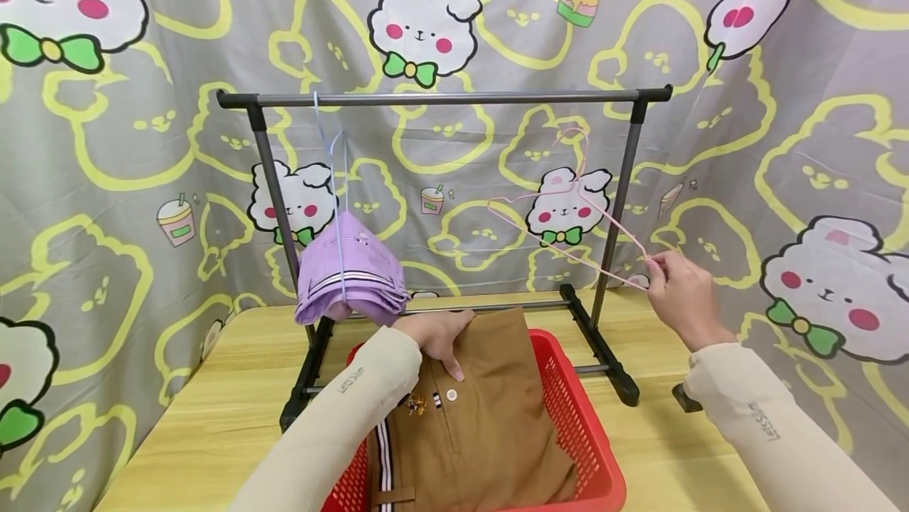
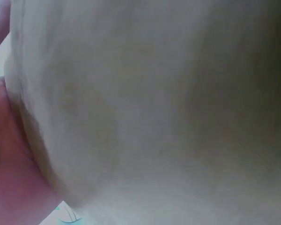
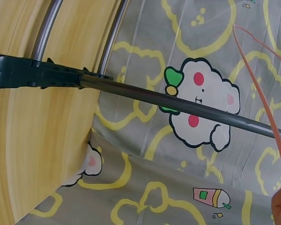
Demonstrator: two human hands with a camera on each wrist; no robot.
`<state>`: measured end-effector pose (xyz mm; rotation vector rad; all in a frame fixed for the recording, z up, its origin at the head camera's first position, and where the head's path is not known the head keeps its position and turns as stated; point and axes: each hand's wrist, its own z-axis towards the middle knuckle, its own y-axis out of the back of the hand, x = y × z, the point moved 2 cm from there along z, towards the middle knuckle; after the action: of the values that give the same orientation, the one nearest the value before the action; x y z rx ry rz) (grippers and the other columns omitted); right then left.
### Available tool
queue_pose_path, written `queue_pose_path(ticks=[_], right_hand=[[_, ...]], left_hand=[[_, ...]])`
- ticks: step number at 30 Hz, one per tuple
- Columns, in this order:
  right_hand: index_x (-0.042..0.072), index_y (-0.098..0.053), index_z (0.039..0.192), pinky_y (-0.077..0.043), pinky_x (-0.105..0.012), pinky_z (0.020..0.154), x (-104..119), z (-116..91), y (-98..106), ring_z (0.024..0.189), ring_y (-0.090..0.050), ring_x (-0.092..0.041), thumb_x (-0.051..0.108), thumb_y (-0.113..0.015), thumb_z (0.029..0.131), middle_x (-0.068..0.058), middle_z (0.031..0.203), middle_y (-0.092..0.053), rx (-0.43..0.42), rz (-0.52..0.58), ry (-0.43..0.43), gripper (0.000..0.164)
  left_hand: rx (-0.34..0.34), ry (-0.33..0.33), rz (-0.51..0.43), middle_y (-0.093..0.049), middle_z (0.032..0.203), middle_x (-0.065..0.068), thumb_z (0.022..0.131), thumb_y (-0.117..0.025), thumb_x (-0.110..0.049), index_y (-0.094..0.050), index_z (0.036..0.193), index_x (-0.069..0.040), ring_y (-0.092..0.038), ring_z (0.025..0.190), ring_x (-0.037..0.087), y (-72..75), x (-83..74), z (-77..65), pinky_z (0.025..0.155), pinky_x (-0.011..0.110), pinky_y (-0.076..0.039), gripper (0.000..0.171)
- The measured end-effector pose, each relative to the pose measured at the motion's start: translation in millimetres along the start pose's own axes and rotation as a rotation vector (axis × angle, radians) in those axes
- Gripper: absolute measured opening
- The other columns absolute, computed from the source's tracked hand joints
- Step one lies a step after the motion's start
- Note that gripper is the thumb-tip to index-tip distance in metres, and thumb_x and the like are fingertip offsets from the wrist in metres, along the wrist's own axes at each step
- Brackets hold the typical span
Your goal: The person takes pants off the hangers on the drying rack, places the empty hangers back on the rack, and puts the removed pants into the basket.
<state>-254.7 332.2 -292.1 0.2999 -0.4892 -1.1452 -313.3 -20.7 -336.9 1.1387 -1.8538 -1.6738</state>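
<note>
The brown garment (image 1: pixel 490 409) lies directly beneath and beside the person's left hand (image 1: pixel 435 334), whose thumb is spread from the fingers against its upper part; whether the cloth is pinched between them cannot be told. The pink hanger (image 1: pixel 568 252) is held by one lower corner between the thumb and fingers of the right hand (image 1: pixel 683 295), extending up and to the left of it. A patterned grey curtain (image 1: pixel 454 149) forms the backdrop to a wooden desk (image 1: pixel 234 386). On this stands a dark metal rack (image 1: pixel 454 99), one upright passing behind the hanger. The red basket (image 1: pixel 595 449) stands before the rack, its perforated walls surrounding much of the brown garment; the pale left sleeve (image 1: pixel 355 409) crosses in front of the basket's left side. A folded lilac garment (image 1: pixel 355 259) hangs near the left end of the rail on a light blue hanger (image 1: pixel 335 196). The brown garment is spread nearly flat and bears a striped edge, a small embroidered motif, a black-and-white tab and a white button. The pink hanger is thin, bare and tilted, with its hook uppermost.
</note>
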Motion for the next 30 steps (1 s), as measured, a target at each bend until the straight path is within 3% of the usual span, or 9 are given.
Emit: queue_pose_path(ticks=[15,24,30], right_hand=[[-0.007,-0.06,0.089,-0.042,-0.05,0.057,4.5,0.5,-3.2,0.06,-0.054,-0.034,0.001,-0.06,0.092,-0.021,0.073,-0.06,-0.004,0.018,0.025,0.009],[-0.007,-0.059,0.087,-0.04,-0.049,0.055,6.7,1.5,-0.3,0.058,-0.052,-0.033,0.001,-0.06,0.091,-0.02,0.07,-0.058,-0.013,0.016,0.032,0.009],[-0.007,-0.06,0.087,-0.039,-0.048,0.055,9.6,5.1,1.7,0.058,-0.051,-0.032,0.001,-0.06,0.091,-0.019,0.07,-0.058,-0.03,0.023,0.033,0.01]], left_hand=[[-0.071,-0.043,0.09,-0.06,0.096,0.004,0.066,-0.091,-0.023,-0.047,0.108,-0.014,-0.06,0.097,0.019,-16.8,-9.2,-3.0,0.085,0.03,-0.047,0.062],[-0.049,-0.017,0.152,-0.06,0.088,0.006,0.07,-0.089,-0.025,-0.043,0.108,-0.013,-0.062,0.091,0.018,-26.2,-15.4,-2.5,0.08,0.029,-0.048,0.06],[-0.116,0.015,0.166,-0.063,0.088,0.008,0.063,-0.093,-0.02,-0.044,0.107,-0.013,-0.063,0.089,0.021,-36.5,-16.8,0.8,0.076,0.029,-0.05,0.066]])
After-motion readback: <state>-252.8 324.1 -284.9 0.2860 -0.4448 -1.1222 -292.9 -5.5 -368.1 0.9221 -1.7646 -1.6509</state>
